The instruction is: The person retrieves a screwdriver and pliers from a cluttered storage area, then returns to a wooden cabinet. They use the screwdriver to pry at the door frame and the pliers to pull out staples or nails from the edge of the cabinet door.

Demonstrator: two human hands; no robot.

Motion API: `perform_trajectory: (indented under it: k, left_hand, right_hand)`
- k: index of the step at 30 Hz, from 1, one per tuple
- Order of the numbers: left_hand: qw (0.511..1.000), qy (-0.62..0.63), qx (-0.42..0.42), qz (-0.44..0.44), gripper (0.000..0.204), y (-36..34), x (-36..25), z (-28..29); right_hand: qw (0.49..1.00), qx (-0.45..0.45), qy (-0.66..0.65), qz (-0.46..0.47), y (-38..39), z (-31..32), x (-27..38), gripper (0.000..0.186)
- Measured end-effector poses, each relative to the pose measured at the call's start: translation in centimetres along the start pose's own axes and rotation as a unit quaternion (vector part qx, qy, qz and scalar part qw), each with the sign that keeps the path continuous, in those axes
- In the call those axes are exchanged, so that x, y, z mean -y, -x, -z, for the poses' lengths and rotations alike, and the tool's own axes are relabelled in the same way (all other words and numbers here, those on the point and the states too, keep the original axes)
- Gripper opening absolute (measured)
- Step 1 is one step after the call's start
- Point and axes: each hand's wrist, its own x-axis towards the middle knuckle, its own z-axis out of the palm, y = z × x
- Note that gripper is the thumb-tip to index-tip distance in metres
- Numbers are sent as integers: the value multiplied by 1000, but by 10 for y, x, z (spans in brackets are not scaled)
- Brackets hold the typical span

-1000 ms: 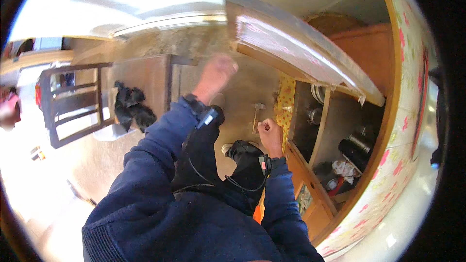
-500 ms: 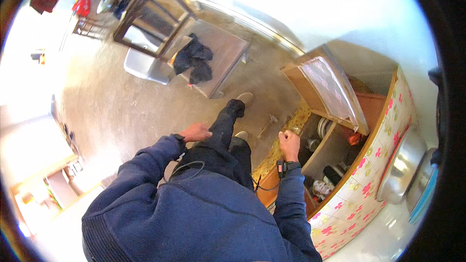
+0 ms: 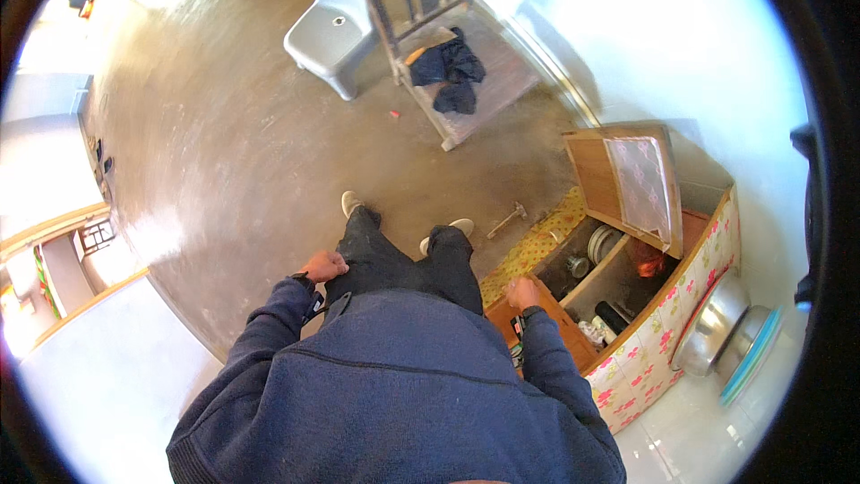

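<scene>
- Left hand (image 3: pixel 324 266) loosely curled beside the trousers (image 3: pixel 385 260); cannot tell if empty.
- Right hand (image 3: pixel 522 293) half-curled at the cabinet's (image 3: pixel 685 291) front edge; hold unclear.
- Hammer (image 3: pixel 508 221) near the yellow mat's (image 3: pixel 537 240) edge.

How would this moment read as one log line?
left hand: beside dark trousers; right hand: near cabinet, contact unclear; hammer: on floor; dark cloth: on wooden chair

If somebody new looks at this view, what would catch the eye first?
Probably the open cabinet at the right, its side pink-flowered, with the right hand close by. Next, the pale plastic chair near the top, beside a wooden chair holding dark cloth. A hammer lies on the floor, left of the cabinet.
</scene>
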Motion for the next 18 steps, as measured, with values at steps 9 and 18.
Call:
perform_trajectory:
  k: [9, 18]
  left_hand:
    - [952, 282, -106, 47, 27, 36, 198, 142]
    - [919, 333, -209, 42, 30, 54, 261, 315]
  right_hand:
    - [983, 101, 82, 132, -44, -80, 211, 30]
    - [943, 63, 100, 310, -135, 24, 452, 27]
